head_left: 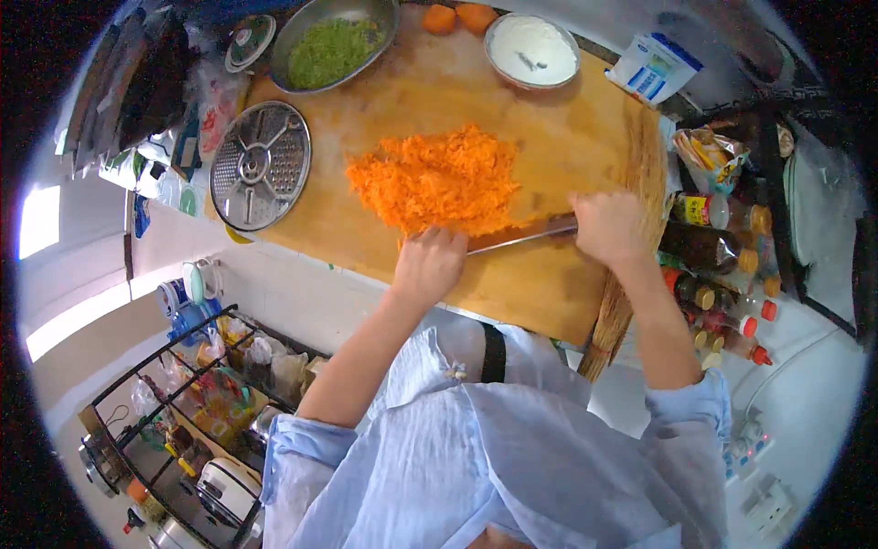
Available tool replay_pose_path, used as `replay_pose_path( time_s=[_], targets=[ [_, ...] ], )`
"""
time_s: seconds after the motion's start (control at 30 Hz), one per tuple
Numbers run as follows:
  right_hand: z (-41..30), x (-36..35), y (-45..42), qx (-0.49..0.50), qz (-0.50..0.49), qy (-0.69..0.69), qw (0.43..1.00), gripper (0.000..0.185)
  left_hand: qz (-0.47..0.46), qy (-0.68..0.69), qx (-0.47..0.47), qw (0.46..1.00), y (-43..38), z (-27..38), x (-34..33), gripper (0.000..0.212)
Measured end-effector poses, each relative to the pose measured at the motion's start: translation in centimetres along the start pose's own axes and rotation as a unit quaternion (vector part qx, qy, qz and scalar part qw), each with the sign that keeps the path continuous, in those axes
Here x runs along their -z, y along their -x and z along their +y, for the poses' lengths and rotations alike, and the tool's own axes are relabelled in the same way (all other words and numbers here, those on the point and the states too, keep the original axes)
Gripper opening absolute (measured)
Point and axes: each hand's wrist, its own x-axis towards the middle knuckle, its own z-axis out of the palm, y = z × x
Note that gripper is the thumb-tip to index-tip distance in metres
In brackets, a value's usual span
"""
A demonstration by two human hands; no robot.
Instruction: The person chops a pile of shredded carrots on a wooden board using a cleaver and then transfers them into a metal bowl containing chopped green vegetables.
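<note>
A heap of finely chopped orange vegetable, seemingly carrot (439, 178), lies on the wooden board (562, 144) in front of me. My right hand (609, 226) is closed around the handle end of a wide-bladed knife (525, 235), which slants along the near right side of the heap. At the blade's other end, my left hand (432, 264) has its fingers curled over the tip, right against the heap's near edge. My fingers hide that tip. The blade's bright upper edge faces me, and its lower edge is hidden.
Left on the board rests a round metal grater plate (260, 166). Along the far side are a metal bowl (278, 65) of shredded greens, two orange pieces (458, 19) and a bowl of white powder (531, 51). A straw bundle (645, 158) borders the right; several bottles (706, 247) lie beyond.
</note>
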Motion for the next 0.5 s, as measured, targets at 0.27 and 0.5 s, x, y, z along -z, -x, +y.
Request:
replay_pose_path(
  time_s=[0.27,0.5],
  targets=[
    [0.8,3.3,-2.9,0.052,-0.038,0.042,0.997,0.013,0.051,0.039,0.065,0.996,-0.7,1.0,0.5,0.01],
    [2.2,1.5,-8.6,0.087,-0.046,0.062,0.993,0.012,-0.003,0.001,0.146,0.989,-2.5,1.8,0.6,0.011]
  ],
)
